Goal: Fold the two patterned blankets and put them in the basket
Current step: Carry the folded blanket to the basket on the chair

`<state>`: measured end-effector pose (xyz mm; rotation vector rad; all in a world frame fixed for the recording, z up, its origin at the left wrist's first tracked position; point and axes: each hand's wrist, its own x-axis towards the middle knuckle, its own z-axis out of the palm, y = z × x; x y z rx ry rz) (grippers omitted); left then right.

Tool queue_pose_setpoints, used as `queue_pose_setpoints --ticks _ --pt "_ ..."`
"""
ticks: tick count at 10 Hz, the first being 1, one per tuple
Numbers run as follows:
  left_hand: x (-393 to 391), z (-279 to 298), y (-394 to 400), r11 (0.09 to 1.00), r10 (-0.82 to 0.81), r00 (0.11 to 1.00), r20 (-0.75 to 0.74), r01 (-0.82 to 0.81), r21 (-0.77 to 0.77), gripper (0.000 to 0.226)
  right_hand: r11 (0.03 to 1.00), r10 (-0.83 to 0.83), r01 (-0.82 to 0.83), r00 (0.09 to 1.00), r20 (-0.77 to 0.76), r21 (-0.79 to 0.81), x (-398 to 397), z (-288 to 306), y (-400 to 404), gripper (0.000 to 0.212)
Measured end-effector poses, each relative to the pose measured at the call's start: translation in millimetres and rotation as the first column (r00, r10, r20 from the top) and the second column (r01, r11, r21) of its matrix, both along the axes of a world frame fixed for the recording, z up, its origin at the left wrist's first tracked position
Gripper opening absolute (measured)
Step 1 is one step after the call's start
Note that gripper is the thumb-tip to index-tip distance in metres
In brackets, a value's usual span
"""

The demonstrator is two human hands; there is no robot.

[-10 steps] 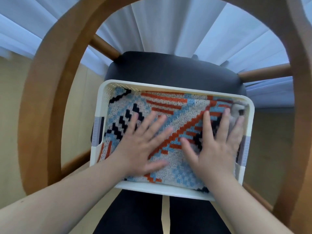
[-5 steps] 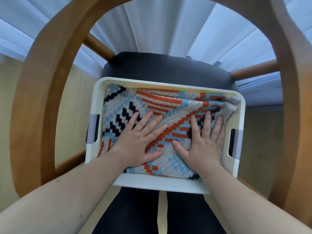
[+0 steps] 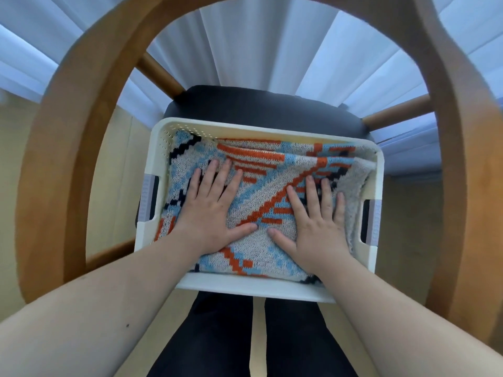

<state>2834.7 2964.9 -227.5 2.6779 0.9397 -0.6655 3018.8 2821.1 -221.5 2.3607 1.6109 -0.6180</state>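
A folded patterned blanket (image 3: 261,170) lies inside the white basket (image 3: 255,291), which sits on a dark chair seat (image 3: 258,104). The left hand (image 3: 212,210) and right hand (image 3: 317,227) press flat on it side by side, fingers straight and spread, gripping nothing. A second layer seems to show along the far edge, though the folds make that hard to tell.

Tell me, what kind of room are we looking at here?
Probably a room in a home. A wooden chair with a dark cushion holds a white basket containing a patterned blanket, and pale curtains hang behind.
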Motion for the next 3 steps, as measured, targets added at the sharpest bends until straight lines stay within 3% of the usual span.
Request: queue_pose_setpoints --ticks 1,2,3 --pt "7 34 6 0.993 0.092 0.996 -0.005 -0.092 -0.075 0.102 0.995 -0.026 0.015 0.993 -0.114 -0.102 -1 36 6 0.09" --pt "2 128 -8 0.919 0.346 0.912 0.219 -0.283 -0.274 0.071 0.974 -0.133 0.199 0.885 -0.446 0.105 -2 129 8 0.066" --pt "12 267 20 0.73 0.671 0.586 0.455 -0.415 -0.542 0.022 0.709 -0.043 0.605 0.549 -0.835 0.362 11 272 2 0.031"
